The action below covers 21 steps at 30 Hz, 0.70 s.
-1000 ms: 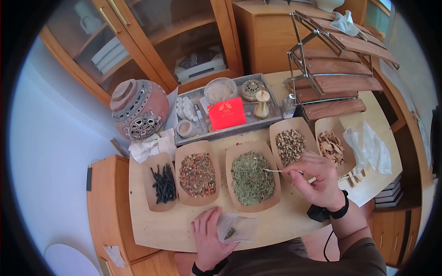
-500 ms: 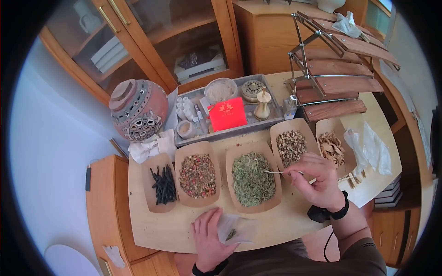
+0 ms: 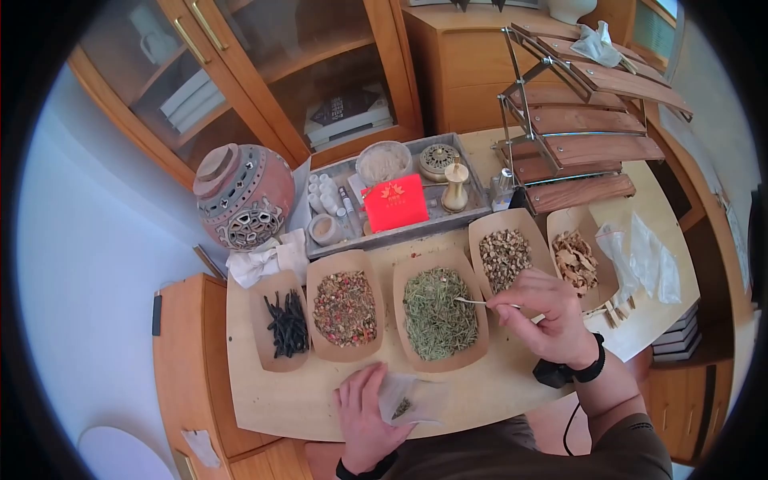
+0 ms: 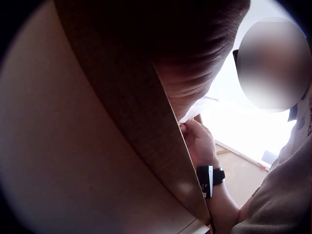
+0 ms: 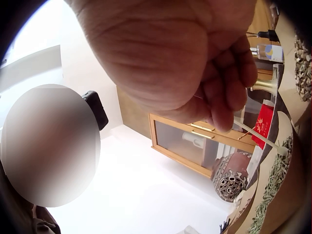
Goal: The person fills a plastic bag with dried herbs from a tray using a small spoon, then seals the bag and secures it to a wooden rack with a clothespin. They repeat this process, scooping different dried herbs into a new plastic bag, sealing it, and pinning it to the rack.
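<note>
My right hand (image 3: 548, 316) pinches a thin, light-coloured small spoon (image 3: 474, 301) between thumb and fingers. The spoon's tip is at the dried green herb (image 3: 438, 324) heaped in the middle paper tray (image 3: 424, 362). In the right wrist view the spoon (image 5: 258, 135) slants from the fingertips down to the herb's edge. Near the table's front edge, my left hand (image 3: 366, 416) holds a small translucent bag (image 3: 424, 392) with its mouth to the right. A little green herb (image 3: 402, 408) lies inside the bag. The left wrist view mostly shows the table's underside and my palm.
Other paper trays hold black pods (image 3: 286, 324), a reddish mix (image 3: 346, 308), chopped brown pieces (image 3: 504, 258) and pale bark slices (image 3: 574, 260). Behind stand a grey tray (image 3: 392, 236) with a red packet (image 3: 396, 204), a clay pot (image 3: 244, 196) and a wooden rack (image 3: 588, 120). Plastic bags (image 3: 652, 260) lie right.
The head view has shifted slightly. My right hand and the spoon have moved a touch leftward at the green herb. The left hand and the bag look unchanged.
</note>
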Tool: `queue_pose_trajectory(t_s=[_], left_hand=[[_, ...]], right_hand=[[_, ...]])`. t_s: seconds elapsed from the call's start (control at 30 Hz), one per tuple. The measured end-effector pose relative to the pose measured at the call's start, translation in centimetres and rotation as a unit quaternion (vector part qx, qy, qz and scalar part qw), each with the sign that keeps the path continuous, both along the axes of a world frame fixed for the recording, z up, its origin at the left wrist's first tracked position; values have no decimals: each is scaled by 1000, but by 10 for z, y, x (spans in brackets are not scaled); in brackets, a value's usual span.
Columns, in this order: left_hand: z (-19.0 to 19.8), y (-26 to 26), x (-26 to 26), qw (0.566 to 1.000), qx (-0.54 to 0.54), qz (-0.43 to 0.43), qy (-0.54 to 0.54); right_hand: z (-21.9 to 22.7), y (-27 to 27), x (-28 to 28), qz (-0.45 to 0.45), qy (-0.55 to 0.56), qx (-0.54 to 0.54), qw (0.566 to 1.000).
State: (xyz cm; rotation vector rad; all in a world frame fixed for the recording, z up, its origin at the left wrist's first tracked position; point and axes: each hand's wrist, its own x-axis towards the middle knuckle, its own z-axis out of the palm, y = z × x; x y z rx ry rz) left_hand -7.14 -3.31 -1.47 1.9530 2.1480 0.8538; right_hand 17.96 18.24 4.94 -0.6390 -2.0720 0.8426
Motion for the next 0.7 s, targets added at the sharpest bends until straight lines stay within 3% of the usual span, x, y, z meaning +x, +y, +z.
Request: queue_pose_trajectory(t_s=[0.27,0.7], left_hand=[[1,-1,1,1000,-11,4,-16],[8,1,-1,1000,-15,5,-12]], right_hand=[[-1,-1,-2,70,3,8,998],[1,-1,-6,73,-40,9,997]])
